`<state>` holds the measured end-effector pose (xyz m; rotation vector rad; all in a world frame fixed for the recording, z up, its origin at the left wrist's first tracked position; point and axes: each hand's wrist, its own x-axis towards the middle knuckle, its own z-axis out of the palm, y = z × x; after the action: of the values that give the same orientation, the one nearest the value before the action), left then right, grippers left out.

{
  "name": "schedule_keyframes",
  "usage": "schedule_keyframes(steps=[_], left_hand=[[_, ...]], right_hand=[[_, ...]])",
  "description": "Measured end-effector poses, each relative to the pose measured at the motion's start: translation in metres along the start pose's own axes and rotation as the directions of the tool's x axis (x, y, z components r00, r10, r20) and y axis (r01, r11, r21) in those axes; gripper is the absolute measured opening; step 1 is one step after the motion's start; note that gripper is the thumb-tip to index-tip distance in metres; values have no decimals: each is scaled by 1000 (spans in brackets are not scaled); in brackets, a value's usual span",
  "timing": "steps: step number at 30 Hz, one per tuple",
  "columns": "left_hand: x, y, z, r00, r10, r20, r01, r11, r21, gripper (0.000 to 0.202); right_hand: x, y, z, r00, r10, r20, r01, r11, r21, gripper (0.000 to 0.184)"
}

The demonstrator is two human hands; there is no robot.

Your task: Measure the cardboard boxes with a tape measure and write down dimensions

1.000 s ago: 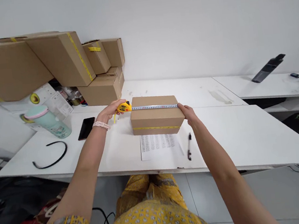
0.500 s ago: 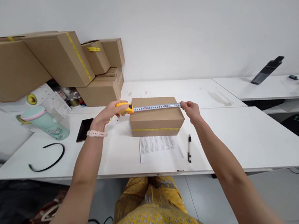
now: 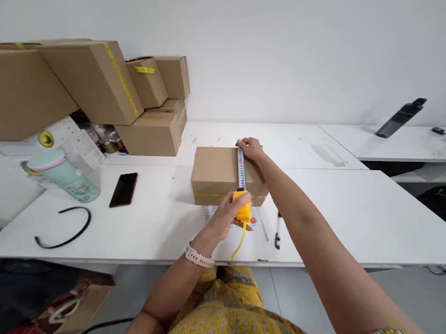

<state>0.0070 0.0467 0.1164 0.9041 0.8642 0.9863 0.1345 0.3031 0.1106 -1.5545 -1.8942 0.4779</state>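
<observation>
A brown cardboard box [image 3: 212,163] with a yellow strip along its front side lies on the white table. Wrapped round a yellow tape measure [image 3: 242,206], my left hand [image 3: 229,213] is at the box's near edge; a yellow strap dangles from the case. The pulled-out metal blade [image 3: 241,169] runs front to back across the box top. At the far edge, my right hand [image 3: 252,148] pinches the blade's end. Under the box and my left hand, a printed sheet [image 3: 260,232] is partly hidden. A pen [image 3: 277,232] lies right of the sheet.
Cardboard boxes [image 3: 149,135] are stacked at the back left against the wall. A mint tumbler [image 3: 64,179], a phone [image 3: 123,190] and a black headband [image 3: 88,220] lie or stand on the left. A dark bottle [image 3: 401,117] lies on the right shelf.
The tape measure has turned from lying left to right along the box to front to back. My left hand came toward me and right; my right hand moved left to the box's far edge.
</observation>
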Motion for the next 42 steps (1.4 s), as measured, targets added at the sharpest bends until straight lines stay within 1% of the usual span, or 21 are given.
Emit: schedule_keyframes(steps=[3, 7, 11, 14, 16, 18, 19, 21, 23, 24, 26, 27, 28, 29, 30, 32, 34, 36, 39, 40, 42], left_hand=[[2, 3, 2, 999, -9, -32, 10, 1000, 14, 60], [-5, -3, 8, 998, -19, -55, 20, 1000, 8, 61], [-9, -3, 12, 997, -18, -72, 18, 1000, -3, 61], [-6, -2, 12, 997, -11, -83, 11, 1000, 2, 60], [-3, -3, 11, 996, -15, -86, 14, 1000, -3, 60], [-4, -3, 8, 997, -16, -81, 16, 1000, -9, 61], [-7, -3, 4, 997, -12, -76, 11, 1000, -9, 60], [-17, -3, -8, 995, 36, -96, -36, 999, -1, 59], [-30, -4, -27, 975, 141, -170, -138, 990, 30, 60], [-36, -4, -39, 952, 207, -227, -198, 978, 61, 61], [-42, -7, -64, 877, 323, -355, -288, 946, 150, 65], [-42, -9, -76, 842, 355, -407, -302, 934, 190, 65], [-40, -10, -87, 818, 365, -444, -299, 930, 214, 65], [-36, -11, -95, 809, 360, -464, -288, 932, 221, 63], [-32, -12, -102, 814, 345, -467, -274, 938, 214, 62], [-23, -7, -108, 838, 325, -439, -265, 945, 193, 58], [-20, 5, -107, 847, 353, -397, -300, 935, 191, 55], [-20, 23, -104, 838, 414, -355, -361, 909, 207, 55], [-24, 46, -99, 819, 485, -305, -431, 872, 231, 55], [-25, 51, -99, 818, 491, -299, -434, 869, 239, 54], [-24, 55, -99, 829, 475, -294, -415, 876, 246, 52]], right_hand=[[-2, -3, 4, 998, 44, 44, -41, 997, -60, 33], [-6, -2, 2, 995, 28, 91, -23, 998, -58, 35], [-4, 4, 5, 995, 4, 96, 2, 998, -63, 36], [-3, 4, 8, 996, 4, 93, 2, 998, -61, 36], [-3, 0, 6, 995, 5, 100, -2, 1000, -27, 35], [-5, -3, -3, 996, -2, 88, -8, 994, 108, 35], [-7, -2, -10, 998, -7, 62, -6, 977, 212, 37], [-18, 5, -30, 999, -3, -41, 20, 910, 414, 44], [-42, 21, -48, 980, 47, -191, 57, 863, 502, 52], [-59, 33, -54, 960, 89, -264, 57, 865, 498, 55], [-100, 56, -56, 903, 216, -372, -23, 888, 460, 63], [-121, 66, -53, 878, 276, -391, -86, 895, 438, 68], [-140, 74, -47, 882, 310, -356, -144, 895, 423, 72], [-157, 79, -40, 902, 316, -293, -174, 890, 422, 74], [-170, 80, -34, 929, 291, -229, -174, 889, 423, 75], [-183, 74, -26, 969, 200, -142, -125, 901, 416, 73], [-181, 58, -31, 981, 121, -149, -56, 923, 381, 74], [-170, 39, -47, 973, 68, -222, 3, 953, 302, 78], [-155, 15, -74, 950, -23, -311, 71, 987, 146, 75], [-153, 11, -79, 950, -37, -309, 73, 992, 104, 74], [-153, 8, -84, 968, -17, -252, 34, 998, 60, 73]])
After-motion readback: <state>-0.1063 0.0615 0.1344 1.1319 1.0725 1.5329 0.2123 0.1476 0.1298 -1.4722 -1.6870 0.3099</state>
